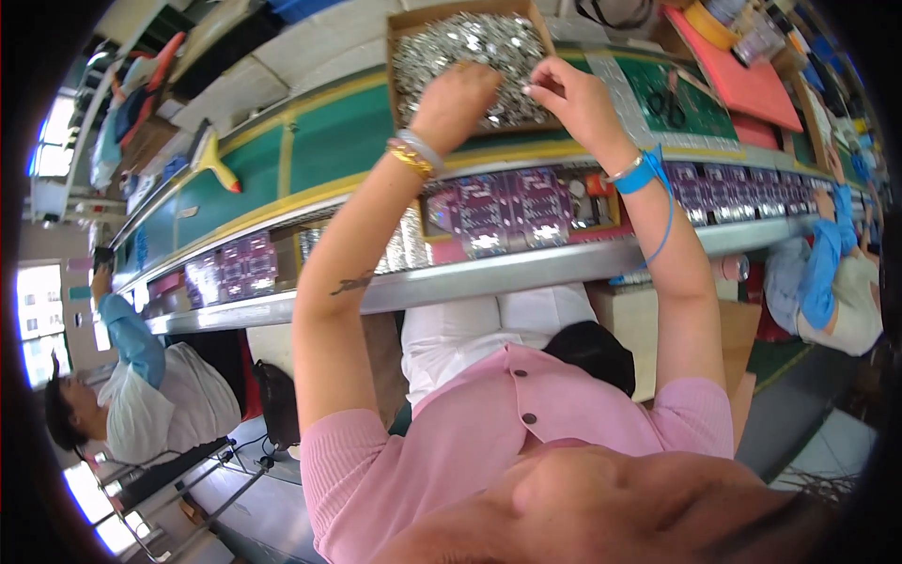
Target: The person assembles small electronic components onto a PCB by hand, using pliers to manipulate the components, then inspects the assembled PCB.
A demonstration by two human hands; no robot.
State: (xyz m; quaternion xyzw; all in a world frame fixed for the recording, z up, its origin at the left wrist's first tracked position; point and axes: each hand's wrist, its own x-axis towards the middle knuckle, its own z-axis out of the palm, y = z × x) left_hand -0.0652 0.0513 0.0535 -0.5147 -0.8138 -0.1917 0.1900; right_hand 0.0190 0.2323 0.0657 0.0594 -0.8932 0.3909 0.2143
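A cardboard box (393, 66) filled with small, shiny silver metal parts (460, 42) stands at the far side of the bench. My left hand (456, 105) is over the box, its fingers curled down among the parts; whatever they hold is hidden. At the box's right edge, my right hand (575, 101) pinches a tiny pale, shiny piece between thumb and forefinger, too small to make out fully. Nearer to me, below both hands, purple circuit boards (512, 209) lie in a row along a metal rail.
A metal rail (526, 268) runs along the bench's near edge. Scissors (667, 101) lie on a green mat at right, near a red-pink slab (742, 75). A yellow-handled brush (216, 167) lies at left. Co-workers sit on both sides. A blue wrist strap's cord (669, 221) hangs from my right wrist.
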